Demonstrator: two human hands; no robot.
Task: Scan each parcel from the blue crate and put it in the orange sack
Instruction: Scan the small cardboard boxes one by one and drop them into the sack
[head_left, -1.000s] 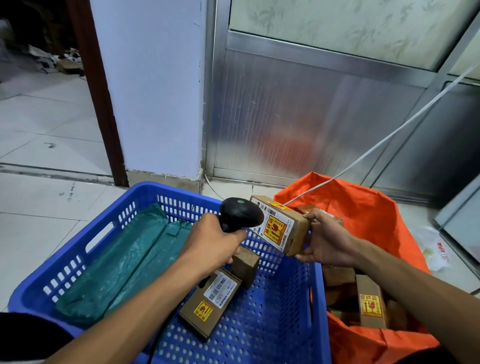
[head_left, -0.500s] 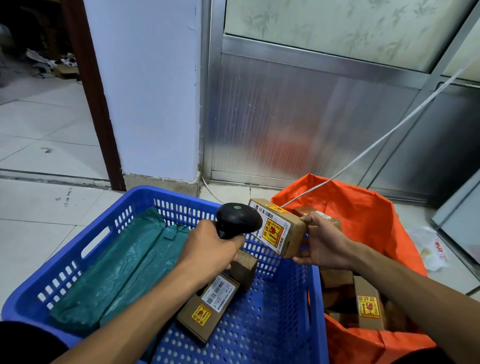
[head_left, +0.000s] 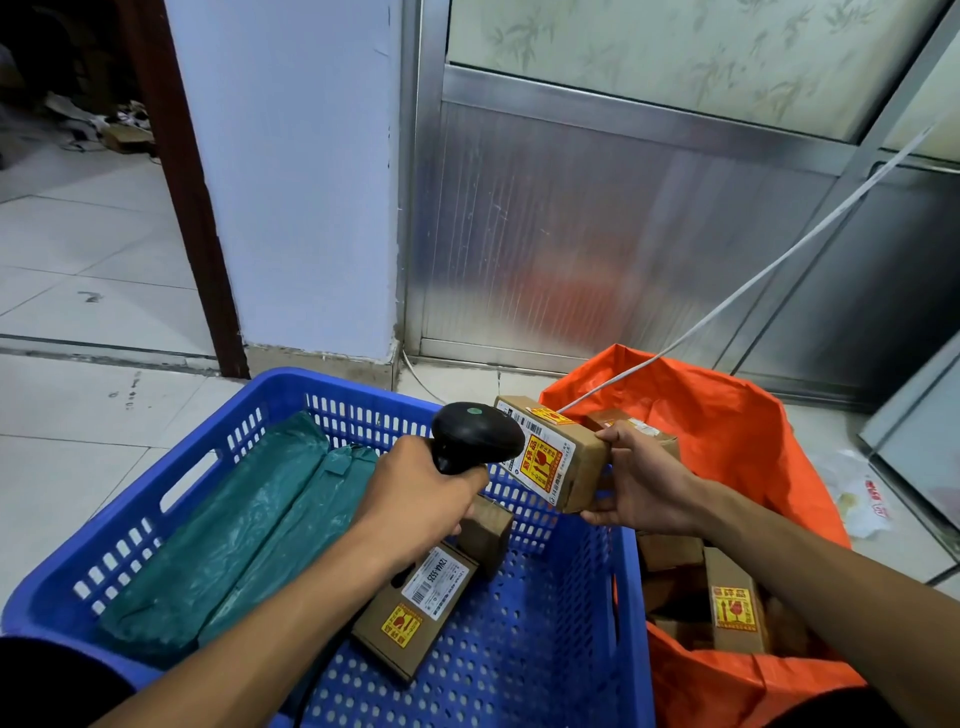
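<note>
My left hand (head_left: 415, 499) grips a black handheld scanner (head_left: 475, 434) whose head points at a small brown cardboard parcel (head_left: 558, 457). My right hand (head_left: 639, 483) holds that parcel by its right end above the blue crate's right rim, its labelled face turned toward the scanner. The blue crate (head_left: 156, 525) holds two green plastic mailers (head_left: 249, 525), a flat brown box (head_left: 415, 608) with a white label, and a small brown box (head_left: 488, 530) partly hidden behind my left hand. The orange sack (head_left: 727, 431) stands open to the right with several brown boxes (head_left: 732, 608) inside.
A white cable (head_left: 753, 280) runs from the sack's edge up to the right. A blue-white pillar (head_left: 291, 182) and a metal door panel (head_left: 597, 234) stand behind. Tiled floor (head_left: 78, 312) lies to the left, and a crumpled plastic wrapper (head_left: 857, 499) right of the sack.
The scanner and the held parcel have stayed close together, shifting only slightly. My view has dipped a little.
</note>
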